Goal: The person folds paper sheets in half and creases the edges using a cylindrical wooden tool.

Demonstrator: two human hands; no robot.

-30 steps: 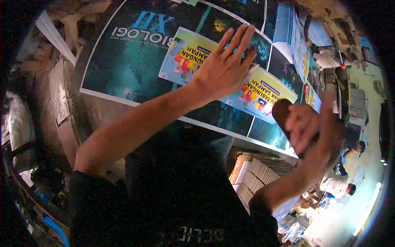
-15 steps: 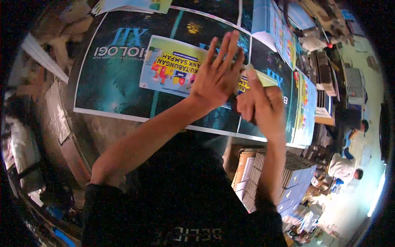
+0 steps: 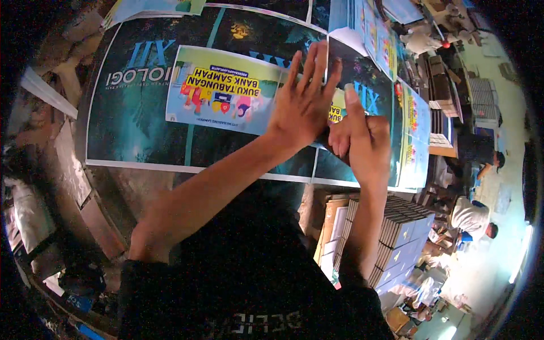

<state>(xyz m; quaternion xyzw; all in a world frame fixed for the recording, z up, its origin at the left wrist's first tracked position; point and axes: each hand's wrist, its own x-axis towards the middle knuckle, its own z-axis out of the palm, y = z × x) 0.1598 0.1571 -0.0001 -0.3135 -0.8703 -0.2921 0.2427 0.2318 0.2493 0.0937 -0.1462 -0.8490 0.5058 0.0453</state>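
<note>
Your right hand (image 3: 362, 127) had come in from beyond the cover's right end a second earlier and sat just beside your left hand (image 3: 303, 102), so both were at one stretch of the cover (image 3: 221, 93) instead of the left alone. That left lay flat, fingers spread, across its middle; the right was curled, thumb extended (what it gripped, if anything, you couldn't tell, with its underside hidden). The cover lay on the dark sheet (image 3: 130, 127), its left half bare of hands. Books (image 3: 405, 243) stood stacked beyond the sheet's near edge.
</note>
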